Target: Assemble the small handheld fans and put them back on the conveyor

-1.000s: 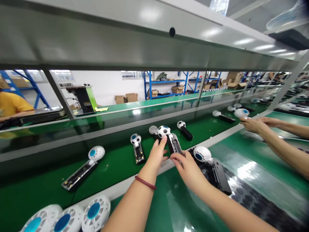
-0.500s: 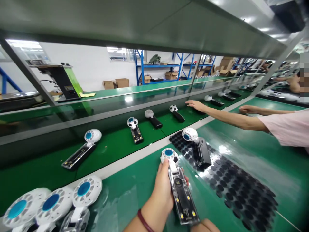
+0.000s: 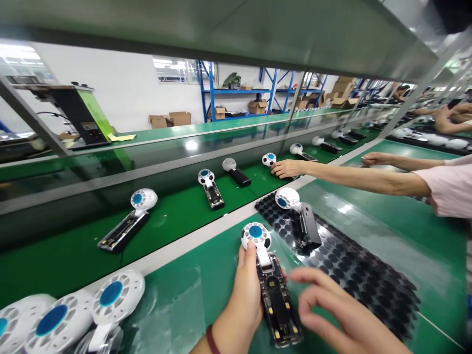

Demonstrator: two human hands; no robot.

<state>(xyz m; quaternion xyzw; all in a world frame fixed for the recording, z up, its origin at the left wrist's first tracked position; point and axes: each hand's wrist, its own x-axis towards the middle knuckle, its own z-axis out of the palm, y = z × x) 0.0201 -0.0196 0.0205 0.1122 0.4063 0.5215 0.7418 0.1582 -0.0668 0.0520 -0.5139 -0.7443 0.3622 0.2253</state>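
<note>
In the head view, my left hand point(image 3: 246, 287) is closed around a handheld fan point(image 3: 280, 305) with a football-patterned head and a blue centre disc. The fan's handle faces up, showing a dark circuit board and small yellow lights. Beside that handle hovers my right hand point(image 3: 332, 305), fingers apart and slightly blurred, with nothing visible in them. Just beyond, another white fan point(image 3: 309, 226) with a black handle lies on a sheet of round black stickers point(image 3: 354, 270). Several white fans with blue discs, such as one fan point(image 3: 118, 297), lie at the lower left.
Several fans, one a clear-handled fan point(image 3: 123, 231), lie along the green belt point(image 3: 177, 216) behind a pale rail point(image 3: 195, 233). A co-worker's hand point(image 3: 287, 168) reaches over the belt from the right. A grey shelf point(image 3: 221, 34) overhangs everything.
My right hand has come up from the bottom edge to beside the fan's handle. The co-worker's hand has moved left to a fan on the belt. The view has shifted slightly.
</note>
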